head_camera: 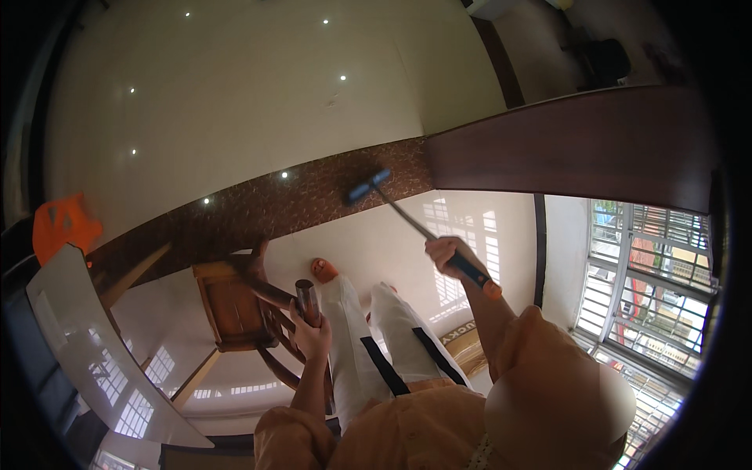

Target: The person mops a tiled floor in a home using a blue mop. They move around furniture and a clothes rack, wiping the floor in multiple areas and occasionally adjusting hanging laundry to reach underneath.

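My right hand (446,257) is closed around the dark grip of a long-handled cleaning tool (405,217). Its grip ends in orange, and its narrow blue head, somewhat blurred, lies over the brown patterned floor strip (311,205); whether the head touches the strip cannot be told. Lower left of it, my left hand (311,338) is wrapped around the rounded, dark, glossy end of a wooden part that appears to belong to a wooden chair (235,308). The chair stands left of my legs, its seat brown and its slats curved.
A glossy white-topped table (88,352) stands at the left, near an orange object with cut-outs (66,226). A dark reddish-brown panel (570,147) runs along the upper right. Barred windows (646,282) are on the right. A cardboard box (464,349) sits behind my legs.
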Action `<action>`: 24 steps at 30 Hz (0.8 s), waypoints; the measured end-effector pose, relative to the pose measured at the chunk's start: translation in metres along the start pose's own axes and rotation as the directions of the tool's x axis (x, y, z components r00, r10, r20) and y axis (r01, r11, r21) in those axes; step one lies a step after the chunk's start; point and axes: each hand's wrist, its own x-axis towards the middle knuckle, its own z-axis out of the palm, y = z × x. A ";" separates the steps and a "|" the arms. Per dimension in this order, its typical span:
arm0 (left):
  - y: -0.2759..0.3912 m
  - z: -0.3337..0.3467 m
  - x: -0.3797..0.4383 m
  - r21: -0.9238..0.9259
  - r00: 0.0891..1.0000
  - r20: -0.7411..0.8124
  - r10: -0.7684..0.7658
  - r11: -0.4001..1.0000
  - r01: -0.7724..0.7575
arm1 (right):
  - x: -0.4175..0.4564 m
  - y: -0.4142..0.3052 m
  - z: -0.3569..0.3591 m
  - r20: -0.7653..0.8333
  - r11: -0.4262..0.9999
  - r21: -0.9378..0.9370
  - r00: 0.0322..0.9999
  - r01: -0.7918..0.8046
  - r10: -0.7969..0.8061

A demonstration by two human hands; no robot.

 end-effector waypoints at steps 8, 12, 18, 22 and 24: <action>-0.001 -0.006 -0.001 0.061 1.000 -0.002 -0.030 0.998 0.030 | -0.054 -0.016 -0.049 -0.093 0.967 -0.203 0.980 0.155 -0.177; 0.014 -0.014 0.000 0.082 0.994 0.026 -0.103 0.992 0.101 | -0.125 0.014 -0.064 -0.411 0.894 -0.398 0.831 0.206 -0.374; 0.010 -0.011 -0.002 0.068 0.996 -0.026 -0.087 0.994 0.088 | -0.165 -0.036 -0.092 -0.504 0.980 -0.130 0.841 0.149 -0.194; -0.002 -0.001 -0.002 0.093 0.998 -0.037 -0.052 0.994 0.055 | -0.130 -0.101 -0.113 -0.586 0.958 -0.280 0.779 0.067 -0.225; -0.004 0.001 -0.002 0.145 0.992 -0.064 -0.104 0.983 0.113 | -0.084 -0.107 -0.069 -0.640 0.991 -0.113 0.757 0.075 -0.131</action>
